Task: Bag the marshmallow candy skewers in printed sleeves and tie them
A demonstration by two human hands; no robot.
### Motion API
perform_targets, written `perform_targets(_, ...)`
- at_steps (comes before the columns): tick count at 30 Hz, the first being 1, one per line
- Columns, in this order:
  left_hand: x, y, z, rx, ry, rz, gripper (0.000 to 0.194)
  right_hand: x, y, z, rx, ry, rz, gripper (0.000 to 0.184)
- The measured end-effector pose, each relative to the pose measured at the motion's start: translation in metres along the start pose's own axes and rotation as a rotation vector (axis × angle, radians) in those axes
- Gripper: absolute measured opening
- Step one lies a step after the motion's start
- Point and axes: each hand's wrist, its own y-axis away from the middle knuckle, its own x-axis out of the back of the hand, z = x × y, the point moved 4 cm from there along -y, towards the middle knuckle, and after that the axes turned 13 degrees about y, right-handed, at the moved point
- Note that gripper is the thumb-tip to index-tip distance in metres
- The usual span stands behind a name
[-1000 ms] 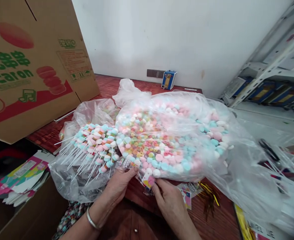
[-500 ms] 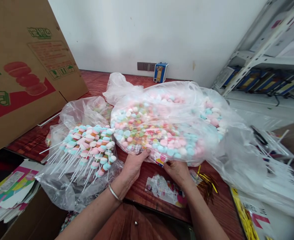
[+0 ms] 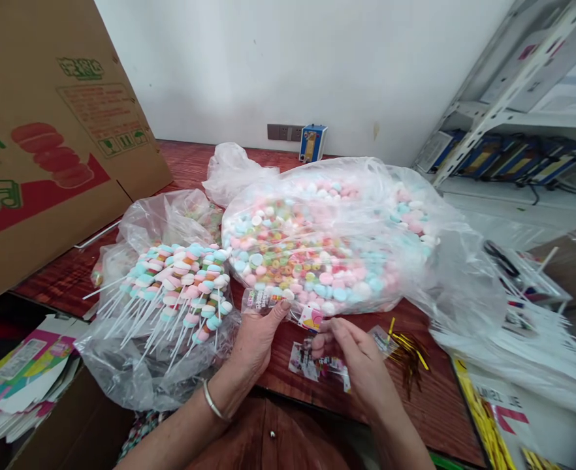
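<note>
My left hand (image 3: 256, 336) pinches a small clear printed plastic bag (image 3: 263, 299) between thumb and fingers, and the bag extends rightward to a pink and yellow printed end. At that end is my right hand (image 3: 351, 349), its fingers loosely curled and apart; whether a fingertip touches the bag is hard to see. More clear printed bags (image 3: 305, 362) lie on the table beneath. Left of my left hand, marshmallow skewers (image 3: 185, 281) on white sticks are piled on plastic sheeting. Behind both hands lies a large clear bag of pastel marshmallows and gummy rings (image 3: 312, 254).
A large cardboard box (image 3: 63, 130) stands at the left. Gold twist ties (image 3: 410, 356) lie right of my right hand. White sticks (image 3: 528, 346) are heaped farther right, near a metal shelf (image 3: 494, 117). A blue and white device (image 3: 312, 143) stands by the wall.
My right hand has loosened from the small bag's end and turned, its fingers now apart. My left hand still holds the bag, which has shifted slightly left.
</note>
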Motion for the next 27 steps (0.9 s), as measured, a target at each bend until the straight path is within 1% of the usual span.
perform_targets(2,0.003,0.008,0.003,-0.029,-0.035,-0.016,0.033,-0.013,0.012,-0.006,-0.069,-0.289,0.049,0.045)
perform_targets(3,0.005,0.011,0.004,-0.025,-0.052,-0.023,0.032,-0.019,0.015,-0.009,-0.082,-0.354,0.070,0.041)
perform_targets(4,0.005,0.015,0.005,-0.003,-0.058,-0.032,0.031,-0.023,0.017,-0.012,-0.074,-0.347,0.085,0.035)
perform_targets(6,0.005,0.022,0.004,0.095,-0.033,-0.046,0.027,-0.027,0.019,-0.019,-0.033,-0.235,0.121,0.027)
perform_targets(8,0.005,0.029,0.004,0.203,0.035,-0.044,0.024,-0.028,0.020,-0.023,0.018,-0.108,0.146,0.025)
perform_targets(9,0.006,0.031,0.005,0.232,0.072,-0.037,0.024,-0.028,0.021,-0.024,0.037,-0.053,0.150,0.025)
perform_targets(11,0.010,0.035,0.011,0.226,0.130,-0.026,0.024,-0.029,0.023,-0.026,0.060,0.030,0.157,0.029)
perform_targets(13,0.018,0.037,0.022,0.174,0.167,-0.011,0.025,-0.033,0.023,-0.028,0.083,0.067,0.136,0.038)
perform_targets(15,0.034,0.038,0.042,0.112,0.191,0.048,0.028,-0.043,0.018,-0.033,0.098,0.067,0.067,0.046)
perform_targets(16,0.045,0.038,0.055,0.063,0.208,0.101,0.031,-0.050,0.014,-0.037,0.103,0.067,0.025,0.047)
perform_targets(17,0.057,0.038,0.069,0.005,0.227,0.163,0.035,-0.058,0.009,-0.043,0.110,0.072,-0.016,0.045)
perform_targets(19,0.082,0.040,0.102,-0.136,0.267,0.278,0.041,-0.078,-0.004,-0.056,0.144,0.084,-0.070,0.033)
perform_targets(21,0.103,0.043,0.130,-0.263,0.297,0.339,0.042,-0.103,-0.017,-0.070,0.167,0.076,-0.146,0.026)
perform_targets(22,0.112,0.046,0.141,-0.314,0.307,0.353,0.042,-0.117,-0.023,-0.075,0.138,0.053,-0.209,0.026)
perform_targets(23,0.119,0.048,0.150,-0.354,0.314,0.358,0.041,-0.133,-0.028,-0.078,0.076,0.018,-0.286,0.028)
perform_targets(25,0.130,0.052,0.161,-0.406,0.326,0.360,0.038,-0.163,-0.035,-0.080,-0.089,-0.089,-0.424,0.032)
perform_targets(26,0.133,0.053,0.164,-0.411,0.330,0.355,0.037,-0.177,-0.037,-0.081,-0.162,-0.157,-0.460,0.034)
perform_targets(27,0.135,0.054,0.165,-0.410,0.334,0.348,0.036,-0.189,-0.039,-0.081,-0.212,-0.221,-0.467,0.035)
